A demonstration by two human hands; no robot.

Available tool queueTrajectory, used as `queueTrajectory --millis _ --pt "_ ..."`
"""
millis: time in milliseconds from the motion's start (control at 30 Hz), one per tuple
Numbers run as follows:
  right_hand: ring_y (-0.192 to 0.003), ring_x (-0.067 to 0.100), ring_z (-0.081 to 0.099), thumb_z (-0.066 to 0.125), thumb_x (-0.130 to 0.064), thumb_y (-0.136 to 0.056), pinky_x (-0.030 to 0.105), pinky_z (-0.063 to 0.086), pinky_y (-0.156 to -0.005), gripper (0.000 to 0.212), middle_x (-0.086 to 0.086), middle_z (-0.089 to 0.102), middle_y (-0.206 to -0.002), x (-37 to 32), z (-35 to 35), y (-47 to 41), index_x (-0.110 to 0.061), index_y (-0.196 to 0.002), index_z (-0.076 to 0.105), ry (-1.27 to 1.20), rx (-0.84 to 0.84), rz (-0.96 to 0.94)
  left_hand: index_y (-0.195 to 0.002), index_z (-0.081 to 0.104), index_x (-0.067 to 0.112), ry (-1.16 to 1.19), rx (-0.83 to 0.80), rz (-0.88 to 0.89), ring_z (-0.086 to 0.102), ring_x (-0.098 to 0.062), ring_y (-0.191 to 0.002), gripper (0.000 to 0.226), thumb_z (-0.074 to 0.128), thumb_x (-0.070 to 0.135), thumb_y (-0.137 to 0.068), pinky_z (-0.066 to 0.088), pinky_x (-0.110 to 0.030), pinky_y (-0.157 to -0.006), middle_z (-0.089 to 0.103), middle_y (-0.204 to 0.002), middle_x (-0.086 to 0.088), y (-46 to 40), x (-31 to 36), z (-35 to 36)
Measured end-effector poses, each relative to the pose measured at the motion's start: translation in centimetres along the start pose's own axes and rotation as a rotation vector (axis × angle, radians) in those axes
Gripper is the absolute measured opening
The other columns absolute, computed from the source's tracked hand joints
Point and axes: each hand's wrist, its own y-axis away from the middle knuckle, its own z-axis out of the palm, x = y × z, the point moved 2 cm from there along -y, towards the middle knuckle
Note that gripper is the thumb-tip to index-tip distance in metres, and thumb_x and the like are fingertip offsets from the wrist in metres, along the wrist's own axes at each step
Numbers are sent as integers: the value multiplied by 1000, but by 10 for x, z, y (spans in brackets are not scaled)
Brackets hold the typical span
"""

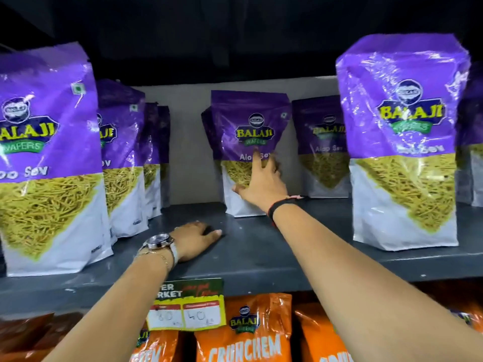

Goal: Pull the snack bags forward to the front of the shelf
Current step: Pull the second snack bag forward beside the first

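Observation:
Purple Balaji Aloo Sev snack bags stand on a dark grey shelf. One bag stands upright deep in the middle of the shelf. My right hand is stretched out against its front, fingers spread around its lower right side. My left hand, with a wristwatch, lies flat, palm down, on the bare shelf board in front of that bag, holding nothing. Large bags stand at the front left and front right.
More purple bags stand behind the left one and at the back right. A price tag hangs on the shelf edge. Orange Crunchem bags fill the shelf below. The back wall is close behind the middle bag.

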Motion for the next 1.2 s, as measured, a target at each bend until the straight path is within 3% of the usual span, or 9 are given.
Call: queueTrajectory --millis 133,300,533,800,1200 --pt "-139 50 1 70 -43 -75 59 23 -110 106 28 -16 -152 8 19 -15 -23 -147 -7 -49 -18 100 -140 39 14 3 8 9 37 -25 -137 57 28 48 -95 31 -28 -109 37 -151 -9 -2 1 1" --pt "-139 51 2 74 -39 -72 59 22 -110 112 29 -18 -151 15 29 -23 -28 -146 -10 -141 -1 155 -137 43 14 25 21 5 39 -26 -135 57 30 49 -95 33 -28 -107 40 -149 -9 -4 1 3" --pt "-131 48 26 73 -37 -73 50 37 -101 106 30 15 -146 17 28 -19 -26 -147 -2 -136 60 96 -138 42 14 4 27 3 40 -25 -134 57 29 49 -95 33 -28 -107 41 -148 -9 -3 0 3" --pt "-121 49 39 72 -38 -73 47 43 -95 101 28 26 -136 13 20 -11 -27 -146 3 -94 37 95 -137 44 17 17 19 3 41 -25 -133 58 30 52 -93 33 -31 -108 43 -147 -7 -4 -2 3" --pt "-120 44 44 74 -41 -70 47 37 -104 101 27 28 -136 3 0 12 -24 -144 7 -37 19 64 -144 34 16 -23 -18 -12 29 -25 -141 63 26 54 -93 25 -33 -116 29 -155 -8 -8 -3 6"
